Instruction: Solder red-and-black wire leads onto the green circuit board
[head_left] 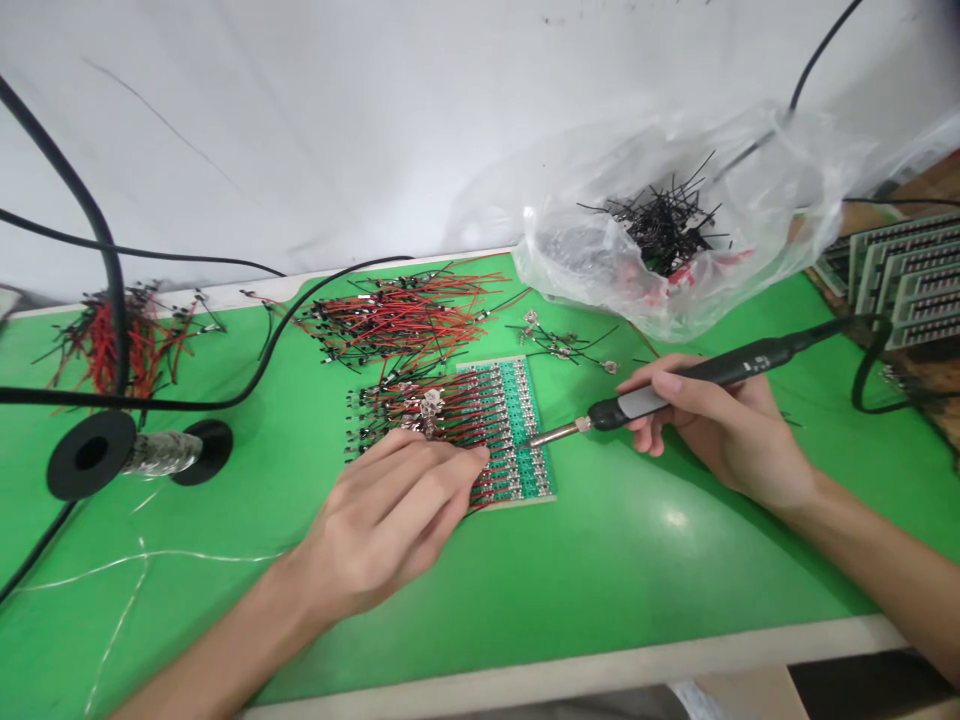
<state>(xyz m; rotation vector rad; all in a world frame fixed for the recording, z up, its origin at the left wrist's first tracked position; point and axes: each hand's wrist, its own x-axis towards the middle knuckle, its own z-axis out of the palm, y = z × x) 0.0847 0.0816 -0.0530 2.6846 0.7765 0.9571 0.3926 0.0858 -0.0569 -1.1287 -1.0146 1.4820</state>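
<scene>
A green circuit board panel (536, 420) lies on the mat, its left part lined with rows of red and black wires (469, 405) that run off to the left. My left hand (405, 510) reaches over these wires, thumb and forefinger pinched on a wire at the board's pads; the fingers hide part of it. In my right hand (720, 420) is a soldering iron (652, 397), held like a pen. Its metal tip points left and down at the middle of the panel, close to my left fingertips; whether it touches a pad I cannot tell.
Bundles of red and black wires (405, 315) lie behind the panel, another heap (131, 345) at left. A solder spool (161, 453) sits at left near a black cable (247, 385). A plastic bag (592, 265) holds black wires. Circuit panels (911, 270) stand at right.
</scene>
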